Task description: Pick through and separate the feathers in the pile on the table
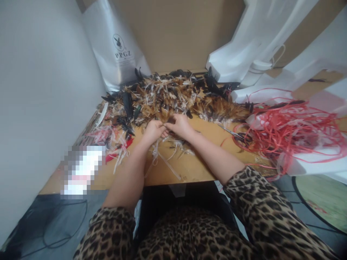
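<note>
My left hand (154,131) and my right hand (181,126) meet over the wooden table, fingertips pinched together. A small tuft of brown feathers (163,115) rises from between their fingers; the exact grip is partly hidden. Just behind the hands spreads a large heap of brown, white and black feathers (173,90). Below my fingers, pale strips of ribbon (165,164) and loose feather bits lie on the tabletop (195,169).
To the right are scissors (230,131) and a tangle of red string (295,130). A silvery bag (116,47) stands at the back left, white plastic sheets (235,47) at the back right. A blurred-out bright object (84,169) lies near the left edge.
</note>
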Demonstrator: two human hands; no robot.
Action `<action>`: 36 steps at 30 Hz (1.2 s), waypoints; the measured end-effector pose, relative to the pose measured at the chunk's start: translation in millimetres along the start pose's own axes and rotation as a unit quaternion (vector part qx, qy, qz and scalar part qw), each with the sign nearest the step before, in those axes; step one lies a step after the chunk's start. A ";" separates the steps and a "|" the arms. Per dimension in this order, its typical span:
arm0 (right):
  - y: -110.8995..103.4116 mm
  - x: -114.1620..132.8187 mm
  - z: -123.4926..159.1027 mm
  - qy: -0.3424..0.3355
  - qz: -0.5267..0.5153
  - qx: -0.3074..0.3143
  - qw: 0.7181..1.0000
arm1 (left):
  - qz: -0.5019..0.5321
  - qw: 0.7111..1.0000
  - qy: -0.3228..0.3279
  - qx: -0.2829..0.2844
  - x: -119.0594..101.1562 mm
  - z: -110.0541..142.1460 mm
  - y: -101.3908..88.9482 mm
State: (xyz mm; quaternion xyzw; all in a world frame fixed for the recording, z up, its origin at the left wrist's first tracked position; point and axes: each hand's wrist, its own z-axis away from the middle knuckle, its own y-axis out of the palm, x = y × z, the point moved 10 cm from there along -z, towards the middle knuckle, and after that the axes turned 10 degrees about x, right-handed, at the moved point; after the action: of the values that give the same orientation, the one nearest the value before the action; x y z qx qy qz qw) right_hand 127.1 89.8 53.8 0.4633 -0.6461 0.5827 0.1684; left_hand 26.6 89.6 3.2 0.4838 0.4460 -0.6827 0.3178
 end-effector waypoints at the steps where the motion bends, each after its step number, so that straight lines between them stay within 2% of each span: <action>1: 0.7 0.0 0.1 -0.002 -0.002 0.001 1.000 | 0.000 1.000 0.005 -0.003 -1.4 0.5 0.2; 9: -1.8 -8.1 0.9 0.051 -0.048 0.014 0.997 | 0.046 0.998 0.003 -0.036 2.1 1.1 -1.8; 18: -2.6 -18.6 -3.4 0.046 -0.093 0.015 0.994 | 0.099 0.994 0.032 -0.025 0.9 -1.5 -1.6; 25: 0.5 -3.7 -0.4 -0.002 -0.047 0.036 0.998 | 0.054 0.998 0.015 0.000 8.5 -3.1 -0.4; 28: 1.7 -10.7 -3.3 0.013 -0.131 0.058 0.990 | 0.061 0.997 0.035 -0.009 4.7 -2.7 -4.4; 31: -4.5 -30.1 -7.5 0.050 -0.212 0.056 0.974 | 0.111 0.991 0.051 -0.047 2.1 -0.8 -14.9; 33: -14.0 -42.6 -9.6 0.063 -0.195 0.039 0.978 | 0.166 0.982 0.047 -0.073 4.6 0.5 -22.0; 36: -23.7 -49.4 -10.8 0.056 -0.063 0.038 0.996 | 0.224 0.969 0.042 -0.093 8.2 1.5 -27.6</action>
State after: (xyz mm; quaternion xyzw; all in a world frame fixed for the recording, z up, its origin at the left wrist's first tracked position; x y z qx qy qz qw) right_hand 167.8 122.1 33.4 0.4763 -0.5826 0.6197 0.2230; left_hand -0.5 99.3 4.0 0.5683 0.4004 -0.5286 0.4871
